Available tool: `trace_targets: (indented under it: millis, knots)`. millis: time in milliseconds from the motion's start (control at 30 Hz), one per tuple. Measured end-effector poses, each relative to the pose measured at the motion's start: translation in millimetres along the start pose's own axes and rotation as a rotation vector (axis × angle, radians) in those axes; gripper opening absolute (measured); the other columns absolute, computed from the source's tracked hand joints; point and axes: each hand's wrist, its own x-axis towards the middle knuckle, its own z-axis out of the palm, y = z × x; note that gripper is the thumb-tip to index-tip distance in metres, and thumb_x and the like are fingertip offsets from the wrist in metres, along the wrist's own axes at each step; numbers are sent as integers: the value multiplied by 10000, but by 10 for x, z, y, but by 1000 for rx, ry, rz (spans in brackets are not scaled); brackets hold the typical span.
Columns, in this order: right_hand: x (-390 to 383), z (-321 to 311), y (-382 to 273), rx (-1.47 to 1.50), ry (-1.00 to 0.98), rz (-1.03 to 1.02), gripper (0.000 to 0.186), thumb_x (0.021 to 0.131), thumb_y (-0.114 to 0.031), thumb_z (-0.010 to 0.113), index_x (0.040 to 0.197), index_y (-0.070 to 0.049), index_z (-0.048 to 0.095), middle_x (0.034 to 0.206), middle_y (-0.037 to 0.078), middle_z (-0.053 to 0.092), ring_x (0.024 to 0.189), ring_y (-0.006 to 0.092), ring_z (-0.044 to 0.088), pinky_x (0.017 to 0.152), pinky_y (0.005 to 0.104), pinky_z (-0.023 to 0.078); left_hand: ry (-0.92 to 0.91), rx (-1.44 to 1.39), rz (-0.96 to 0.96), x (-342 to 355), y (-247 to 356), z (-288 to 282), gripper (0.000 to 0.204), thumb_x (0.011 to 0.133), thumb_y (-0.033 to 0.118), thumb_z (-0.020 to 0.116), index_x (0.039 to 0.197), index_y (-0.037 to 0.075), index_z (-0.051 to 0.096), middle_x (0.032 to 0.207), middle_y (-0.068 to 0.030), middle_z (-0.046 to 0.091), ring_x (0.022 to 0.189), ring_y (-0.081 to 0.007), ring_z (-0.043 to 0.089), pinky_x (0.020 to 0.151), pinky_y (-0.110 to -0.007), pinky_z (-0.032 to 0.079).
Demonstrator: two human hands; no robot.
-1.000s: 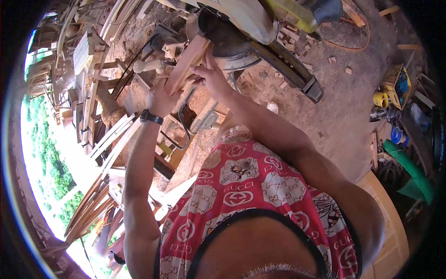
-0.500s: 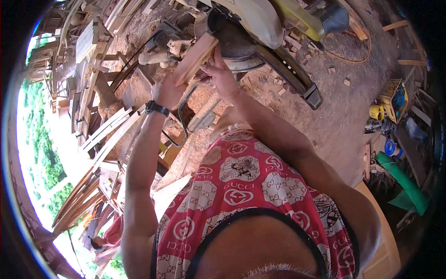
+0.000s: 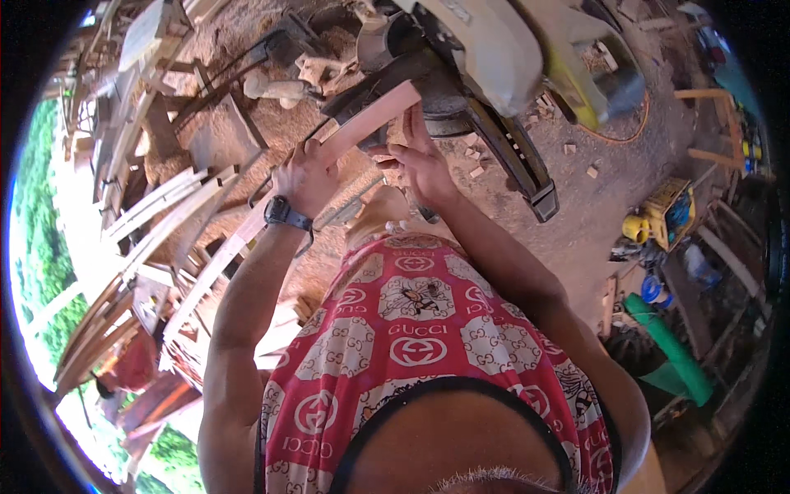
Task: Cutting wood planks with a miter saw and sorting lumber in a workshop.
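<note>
My left hand (image 3: 306, 177), with a dark watch on its wrist, is closed round a squared wooden board (image 3: 370, 121). The board slants up and right from that hand to its far end. Against this end rest fingertips of my right hand (image 3: 424, 165), whose fingers are stretched and partly apart. Just beyond the board stands a machine that looks like a chop saw (image 3: 494, 49), with a pale rounded body. Its round dark base (image 3: 444, 103) is close to the board's end. Whether the board continues below my left hand is hard to tell.
A dark metal rail (image 3: 514, 156) juts from the machine toward the right. Wood offcuts (image 3: 477, 156) and sawdust litter the floor. Long planks (image 3: 202, 267) are stacked at left, with a person in red (image 3: 136, 362) beyond. A yellow crate (image 3: 671, 214) and green roll (image 3: 666, 350) lie at right.
The board's far end has swung right and the board lies flatter across the view. My right hand has shifted slightly right and down, its fingers straighter. The view has turned a little.
</note>
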Motion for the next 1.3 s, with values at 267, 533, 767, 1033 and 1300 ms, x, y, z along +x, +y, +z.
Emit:
trace_targets:
  millis: [267, 533, 767, 1033, 1300]
  knots:
    - [-185, -165, -349, -38, -86, 123, 963, 885, -184, 612, 1609, -111, -18, 1669, 106, 93, 1189, 270, 606, 895, 353, 501, 185, -70, 36, -270, 131, 134, 258, 778, 171, 703, 990, 99, 576, 961, -107, 612, 934, -319, 648, 788, -448, 531]
    - [-390, 142, -888, -1136, 180, -378, 699, 890, -111, 661, 1492, -3, 323, 1489, 218, 397, 1242, 367, 547, 1010, 427, 455, 111, -123, 37, -354, 258, 40, 254, 782, 143, 675, 1008, 80, 578, 1004, -94, 610, 955, -296, 635, 782, -423, 540]
    - [189, 547, -913, -1502, -309, -300, 338, 949, -196, 627, 1219, 9, 631, 1244, 192, 642, 1193, 341, 589, 1005, 457, 469, 214, -96, 128, -477, 307, 52, 262, 801, 138, 631, 1035, 27, 588, 986, -110, 610, 908, -285, 632, 803, -397, 535]
    - [777, 512, -963, -2122, -484, 338, 779, 1010, -625, 254, 1321, 6, 588, 1236, 232, 651, 1153, 389, 624, 1024, 465, 466, 304, -79, 139, -404, 385, 187, 184, 809, 127, 586, 973, 44, 585, 936, -110, 598, 874, -258, 625, 760, -375, 527]
    - [-20, 486, -1298, -1804, -257, -362, 378, 926, -204, 596, 1219, 34, 614, 1185, 233, 655, 1137, 393, 614, 976, 460, 487, 248, -139, 93, -355, 294, 215, 181, 826, 123, 576, 992, 52, 577, 986, -97, 607, 941, -271, 629, 802, -400, 529]
